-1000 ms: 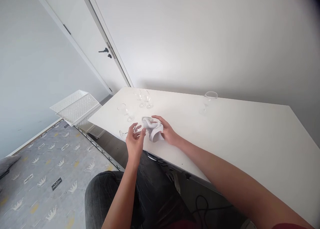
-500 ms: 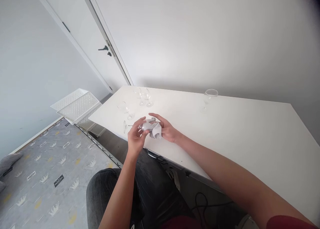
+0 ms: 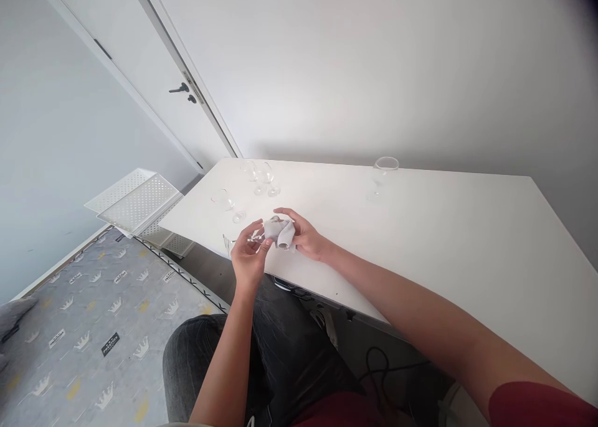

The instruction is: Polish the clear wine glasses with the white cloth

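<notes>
My left hand (image 3: 247, 259) grips a clear wine glass (image 3: 243, 239) held on its side over the near left edge of the white table (image 3: 420, 240), its foot pointing left. My right hand (image 3: 303, 237) is closed on a small grey cloth (image 3: 279, 231) pressed against the glass's bowl. Three more wine glasses stand upright at the table's far left: one nearest (image 3: 227, 203) and a pair behind (image 3: 261, 177). A lone wine glass (image 3: 384, 173) stands near the back wall.
A white perforated rack (image 3: 135, 200) stands on the floor left of the table. A white door with a black handle (image 3: 180, 89) is behind it. A grey crown-patterned mat (image 3: 79, 346) covers the floor. Black cables (image 3: 374, 365) hang under the table.
Both hands lifted the glass and cloth slightly and drew closer together; the cloth bunched tighter around the bowl. The view shifted a little to the right.
</notes>
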A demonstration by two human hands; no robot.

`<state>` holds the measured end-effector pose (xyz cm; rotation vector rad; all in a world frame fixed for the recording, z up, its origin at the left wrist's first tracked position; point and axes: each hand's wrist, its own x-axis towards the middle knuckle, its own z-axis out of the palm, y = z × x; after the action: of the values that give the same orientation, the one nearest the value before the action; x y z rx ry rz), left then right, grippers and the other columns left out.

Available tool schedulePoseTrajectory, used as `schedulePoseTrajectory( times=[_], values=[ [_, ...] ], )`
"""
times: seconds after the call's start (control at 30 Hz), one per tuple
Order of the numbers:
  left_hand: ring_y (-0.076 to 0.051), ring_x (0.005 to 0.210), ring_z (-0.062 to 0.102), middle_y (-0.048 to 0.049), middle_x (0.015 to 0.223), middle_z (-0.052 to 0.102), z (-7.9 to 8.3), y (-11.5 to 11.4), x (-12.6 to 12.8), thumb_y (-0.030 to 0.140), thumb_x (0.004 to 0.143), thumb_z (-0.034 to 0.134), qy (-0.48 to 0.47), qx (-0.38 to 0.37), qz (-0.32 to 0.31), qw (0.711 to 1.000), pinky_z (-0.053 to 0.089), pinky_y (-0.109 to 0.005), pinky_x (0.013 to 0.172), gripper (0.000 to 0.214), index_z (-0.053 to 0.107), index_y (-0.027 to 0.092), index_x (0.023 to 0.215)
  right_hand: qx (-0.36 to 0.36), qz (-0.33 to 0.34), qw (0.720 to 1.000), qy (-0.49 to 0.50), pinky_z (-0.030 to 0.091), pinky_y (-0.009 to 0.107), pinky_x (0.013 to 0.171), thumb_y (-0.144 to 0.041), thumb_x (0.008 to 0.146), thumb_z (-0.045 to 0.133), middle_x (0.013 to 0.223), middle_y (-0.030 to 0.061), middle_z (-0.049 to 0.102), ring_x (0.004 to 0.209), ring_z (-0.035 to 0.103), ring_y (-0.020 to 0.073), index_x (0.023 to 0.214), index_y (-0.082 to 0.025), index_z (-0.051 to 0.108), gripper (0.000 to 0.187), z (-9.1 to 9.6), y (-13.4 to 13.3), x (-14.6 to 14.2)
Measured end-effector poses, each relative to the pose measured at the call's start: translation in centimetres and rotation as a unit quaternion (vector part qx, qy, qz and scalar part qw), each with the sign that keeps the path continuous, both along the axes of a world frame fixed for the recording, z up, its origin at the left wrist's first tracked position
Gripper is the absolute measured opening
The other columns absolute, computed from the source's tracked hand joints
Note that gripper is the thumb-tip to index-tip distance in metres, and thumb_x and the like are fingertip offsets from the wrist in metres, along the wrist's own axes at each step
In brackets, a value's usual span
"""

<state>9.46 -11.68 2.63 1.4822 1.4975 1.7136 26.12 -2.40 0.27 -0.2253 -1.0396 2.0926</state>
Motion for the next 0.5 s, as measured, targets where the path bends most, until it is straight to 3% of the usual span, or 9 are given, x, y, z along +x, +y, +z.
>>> schedulePoseTrajectory(
  times=[0.13, 0.27, 0.37, 0.5],
  values=[
    [-0.034, 0.132, 0.068, -0.0158, 0.144, 0.069, 0.41, -0.21, 0.23, 0.039, 0.088, 0.086, 0.029, 0.031, -0.032, 0.999, 0.064, -0.042, 0.093, 0.040, 0.074, 0.024, 0.122, 0.040, -0.008, 0.999, 0.003, 0.056, 0.024, 0.068, -0.016, 0.072, 0.090, 0.105, -0.0009, 0.074, 0.080, 0.068, 0.0146, 0.162, -0.033, 0.034, 0.108, 0.13, -0.43, 0.07],
    [-0.036, 0.135, 0.065, -0.0154, 0.143, 0.069, 0.38, -0.59, -0.24, 0.041, 0.088, 0.085, 0.066, 0.017, -0.061, 0.996, 0.064, -0.045, 0.094, 0.036, 0.077, 0.026, 0.120, 0.131, 0.038, 0.990, -0.040, 0.059, 0.026, 0.075, -0.024, 0.080, 0.088, 0.123, 0.0062, 0.073, 0.092, 0.071, 0.0171, 0.160, -0.029, 0.041, 0.093, 0.15, -0.75, -0.05],
    [-0.035, 0.131, 0.068, -0.0145, 0.140, 0.072, 0.26, -0.70, -0.59, 0.041, 0.087, 0.087, 0.061, 0.002, -0.030, 0.998, 0.064, -0.041, 0.090, 0.037, 0.078, 0.026, 0.119, 0.121, 0.026, 0.991, -0.048, 0.059, 0.025, 0.070, -0.025, 0.080, 0.088, 0.111, 0.0044, 0.076, 0.082, 0.071, 0.0164, 0.153, -0.027, 0.048, 0.083, -0.21, -0.46, -0.19],
    [-0.031, 0.113, 0.076, -0.0148, 0.141, 0.072, 0.07, -0.53, -0.27, 0.043, 0.087, 0.087, 0.000, -0.013, 0.001, 1.000, 0.064, -0.039, 0.085, 0.045, 0.075, 0.024, 0.125, 0.065, -0.040, 0.997, -0.034, 0.060, 0.029, 0.063, -0.025, 0.074, 0.092, 0.099, 0.0010, 0.076, 0.070, 0.070, 0.0169, 0.139, -0.027, 0.051, 0.077, -0.63, 0.07, -0.26]
  ],
)
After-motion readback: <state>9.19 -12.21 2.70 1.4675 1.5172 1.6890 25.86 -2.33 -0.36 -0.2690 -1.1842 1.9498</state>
